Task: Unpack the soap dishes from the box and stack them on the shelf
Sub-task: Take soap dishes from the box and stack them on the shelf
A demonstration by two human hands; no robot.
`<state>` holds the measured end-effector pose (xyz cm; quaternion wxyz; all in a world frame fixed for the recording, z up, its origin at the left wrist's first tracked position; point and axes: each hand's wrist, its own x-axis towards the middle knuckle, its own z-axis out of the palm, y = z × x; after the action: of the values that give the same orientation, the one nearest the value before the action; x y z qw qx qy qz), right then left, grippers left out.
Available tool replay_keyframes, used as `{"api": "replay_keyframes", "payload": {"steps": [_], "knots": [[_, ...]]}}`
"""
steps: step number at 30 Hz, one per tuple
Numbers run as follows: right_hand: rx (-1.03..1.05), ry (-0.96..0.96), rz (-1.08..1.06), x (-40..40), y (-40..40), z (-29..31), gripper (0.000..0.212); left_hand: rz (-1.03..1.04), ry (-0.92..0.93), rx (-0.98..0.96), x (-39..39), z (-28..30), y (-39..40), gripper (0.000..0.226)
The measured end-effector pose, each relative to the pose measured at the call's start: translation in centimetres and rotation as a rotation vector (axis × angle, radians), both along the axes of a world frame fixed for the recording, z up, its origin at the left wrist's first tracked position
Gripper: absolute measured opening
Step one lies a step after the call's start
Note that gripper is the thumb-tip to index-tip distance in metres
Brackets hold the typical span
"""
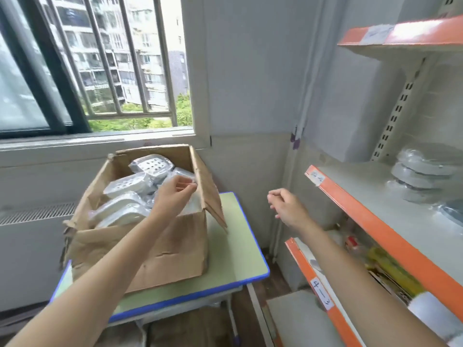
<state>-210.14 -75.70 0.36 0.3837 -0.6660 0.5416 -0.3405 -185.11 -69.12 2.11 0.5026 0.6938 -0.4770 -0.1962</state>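
Seeing open room between the box [140, 221] and the shelf [363, 194]; the box's right flap [208, 186] juts out towards that gap. Box sits on the worktop [240, 249], leaving a bare strip at its right edge. Wrapped soap dishes [130, 186] fill the box; a few [421, 171] are stacked far right on the shelf. Our left hand [172, 196] reaches over the box, fingers curled; we cannot tell if it pinches anything. Right hand [288, 206] hovers mid-gap, fingers loosely curled, holding nothing.

Brown cardboard box [140, 236], white hole-dotted soap dishes [152, 166] in clear wrap, pale green table [238, 246] edged in blue, grey shelf [370, 196] trimmed in orange at right.
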Motion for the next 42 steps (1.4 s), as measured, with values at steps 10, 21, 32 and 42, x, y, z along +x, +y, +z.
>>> {"api": "replay_keyframes", "payload": {"steps": [10, 21, 32, 42], "knots": [[-0.075, 0.000, 0.272, 19.0, 0.1, 2.2, 0.025, 0.235, -0.047, 0.033, 16.2, 0.1, 4.6, 0.018], [-0.177, 0.120, 0.157, 23.4, -0.2, -0.4, 0.025, 0.068, -0.114, 0.163, 21.2, -2.4, 3.3, 0.023], [-0.177, 0.414, 0.137, 23.1, -0.7, -3.0, 0.065, 0.067, -0.216, 0.201, 19.8, -5.7, 1.3, 0.044], [-0.318, 0.428, 0.276, 23.0, -0.1, -3.0, 0.061, 0.033, -0.293, 0.329, 20.5, -6.8, 1.1, 0.063]]}}
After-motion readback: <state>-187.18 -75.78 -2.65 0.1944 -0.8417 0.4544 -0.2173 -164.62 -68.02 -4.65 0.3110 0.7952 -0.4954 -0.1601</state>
